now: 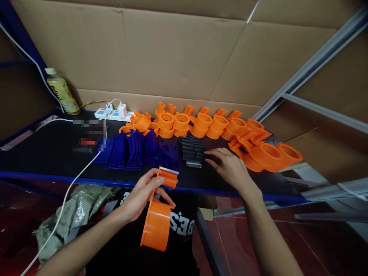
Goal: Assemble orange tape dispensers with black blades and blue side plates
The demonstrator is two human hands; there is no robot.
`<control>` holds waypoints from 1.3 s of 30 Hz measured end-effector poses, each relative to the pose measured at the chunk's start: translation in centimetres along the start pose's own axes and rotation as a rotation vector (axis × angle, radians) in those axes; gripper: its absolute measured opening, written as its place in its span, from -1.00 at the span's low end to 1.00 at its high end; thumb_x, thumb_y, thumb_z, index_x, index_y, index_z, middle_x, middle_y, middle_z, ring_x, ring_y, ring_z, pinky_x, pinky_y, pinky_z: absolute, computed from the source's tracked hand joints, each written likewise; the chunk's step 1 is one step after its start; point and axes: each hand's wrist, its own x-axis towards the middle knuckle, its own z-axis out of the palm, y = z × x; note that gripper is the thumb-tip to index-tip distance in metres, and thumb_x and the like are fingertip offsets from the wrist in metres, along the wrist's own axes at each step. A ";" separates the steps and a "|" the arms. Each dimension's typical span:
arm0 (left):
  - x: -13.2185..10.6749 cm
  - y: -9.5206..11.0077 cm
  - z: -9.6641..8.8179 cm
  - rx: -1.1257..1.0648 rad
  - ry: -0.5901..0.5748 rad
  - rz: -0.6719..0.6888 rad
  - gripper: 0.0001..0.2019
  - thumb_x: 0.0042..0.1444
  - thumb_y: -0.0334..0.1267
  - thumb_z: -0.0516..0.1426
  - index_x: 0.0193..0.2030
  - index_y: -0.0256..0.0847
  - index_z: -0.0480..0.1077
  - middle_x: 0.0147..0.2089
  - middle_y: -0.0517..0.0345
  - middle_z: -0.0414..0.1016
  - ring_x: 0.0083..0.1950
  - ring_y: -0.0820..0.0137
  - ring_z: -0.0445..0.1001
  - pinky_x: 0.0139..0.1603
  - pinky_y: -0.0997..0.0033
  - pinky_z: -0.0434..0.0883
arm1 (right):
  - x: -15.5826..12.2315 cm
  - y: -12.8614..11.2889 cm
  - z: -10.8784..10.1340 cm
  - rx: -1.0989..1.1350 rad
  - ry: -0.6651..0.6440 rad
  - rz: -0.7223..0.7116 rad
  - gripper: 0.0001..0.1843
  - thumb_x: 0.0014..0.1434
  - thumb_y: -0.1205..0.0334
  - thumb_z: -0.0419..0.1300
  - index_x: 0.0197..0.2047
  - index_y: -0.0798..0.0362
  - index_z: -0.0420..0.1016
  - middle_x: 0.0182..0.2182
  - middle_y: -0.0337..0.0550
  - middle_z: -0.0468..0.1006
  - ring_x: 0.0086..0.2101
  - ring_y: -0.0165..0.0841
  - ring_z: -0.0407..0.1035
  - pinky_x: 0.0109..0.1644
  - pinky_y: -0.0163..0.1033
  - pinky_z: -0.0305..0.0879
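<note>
My left hand (140,195) is closed around an orange plastic tape dispenser (158,220) with a serrated metal blade at its top, held just in front of the table's front edge. My right hand (230,166) rests on the black table top (51,153), fingers stretched out and reaching into a stack of small black parts (192,151); the fingertips touch the stack. Left of that stack stand several dark blue plastic pieces (132,149). Behind them runs a row of several orange dispenser bodies (201,122), with more piled at the right (267,153).
A white power strip (113,113) with a charger and white cables lies at the back left, beside a drink bottle (61,91). Cardboard sheets line the wall. A crumpled bag (71,211) sits below the table edge. A metal frame runs along the right.
</note>
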 end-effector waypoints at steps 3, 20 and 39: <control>0.0 0.0 0.0 0.006 -0.004 -0.007 -0.72 0.30 -0.11 0.13 0.05 -0.19 0.28 -0.25 0.01 0.62 -0.39 0.21 0.67 -0.52 0.45 0.51 | -0.2 0.1 0.6 -0.044 0.009 0.000 -0.76 0.32 0.17 0.19 0.03 -0.05 0.57 -0.05 -0.11 0.63 -0.05 -0.18 0.51 -0.18 -0.13 0.45; 0.1 0.2 0.1 -0.003 0.038 0.004 -0.71 0.28 -0.11 0.17 0.03 -0.20 0.32 -0.02 -0.11 0.61 -0.32 0.21 0.69 -0.48 0.44 0.52 | -0.4 0.8 0.0 0.109 0.110 -0.101 -0.79 0.34 0.14 0.21 -0.02 0.00 0.56 -0.11 -0.05 0.61 -0.11 -0.20 0.50 -0.11 -0.11 0.45; 0.2 -0.8 1.2 -0.013 0.033 0.044 -0.65 0.24 -0.11 0.25 0.06 -0.16 0.28 0.08 -0.13 0.61 -0.11 0.08 0.70 -0.08 0.08 0.58 | -2.0 -12.1 -1.2 0.517 0.214 -0.213 -0.84 0.29 0.27 0.27 -0.07 -0.04 0.62 -0.19 -0.10 0.64 -0.21 -0.27 0.51 -0.09 -0.10 0.50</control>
